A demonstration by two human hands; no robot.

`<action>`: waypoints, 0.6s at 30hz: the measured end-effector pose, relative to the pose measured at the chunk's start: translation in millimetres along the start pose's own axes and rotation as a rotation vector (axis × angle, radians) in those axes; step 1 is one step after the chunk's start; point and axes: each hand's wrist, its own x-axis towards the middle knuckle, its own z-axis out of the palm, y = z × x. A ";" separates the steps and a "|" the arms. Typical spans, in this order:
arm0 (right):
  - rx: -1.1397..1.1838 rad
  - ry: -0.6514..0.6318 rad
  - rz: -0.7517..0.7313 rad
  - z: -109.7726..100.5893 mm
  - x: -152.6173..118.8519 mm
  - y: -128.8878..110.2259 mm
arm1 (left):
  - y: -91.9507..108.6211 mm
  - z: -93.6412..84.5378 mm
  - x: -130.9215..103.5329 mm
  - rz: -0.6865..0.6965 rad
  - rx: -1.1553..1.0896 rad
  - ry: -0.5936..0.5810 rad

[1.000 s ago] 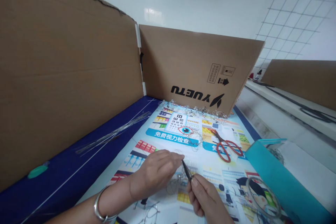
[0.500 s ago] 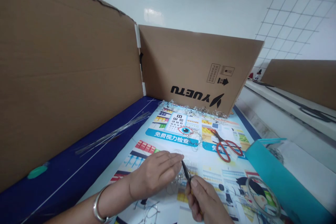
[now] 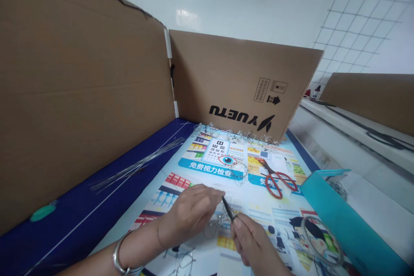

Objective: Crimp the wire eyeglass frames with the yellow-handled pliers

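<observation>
My right hand point(image 3: 254, 241) is wrapped round the handles of a pair of dark pointed pliers point(image 3: 229, 210). The jaws point up and left, with their tip at the fingertips of my left hand point(image 3: 194, 207). That hand is closed in a pinch on a thin bent wire point(image 3: 213, 226), whose pale loops show below the fingers and beside the jaws. Exactly what the jaws grip is too small to tell. A silver bangle point(image 3: 118, 258) circles my left wrist. Another looped wire piece point(image 3: 186, 263) lies on the printed sheet close to my left forearm.
Red-handled scissors point(image 3: 274, 185) lie beyond my right hand. A coil of wire point(image 3: 323, 241) rests beside a teal box point(image 3: 349, 220) at right. Straight wires point(image 3: 139, 164) lie at left. Many small wire pieces point(image 3: 239, 136) line the foot of the cardboard wall point(image 3: 246, 73).
The fingers of my left hand have curled in more at the plier tip. My right hand has turned slightly with the pliers. The view has shifted a little.
</observation>
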 end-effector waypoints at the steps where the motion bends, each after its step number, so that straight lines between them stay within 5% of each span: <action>1: -0.031 0.006 -0.018 -1.0 0.0 0.1 | 0.4 0.1 0.6 -0.007 -0.008 0.011; 18: -0.379 -0.025 -0.202 -23.8 3.4 -5.8 | 4.5 -17.0 18.0 -0.256 -0.243 -0.129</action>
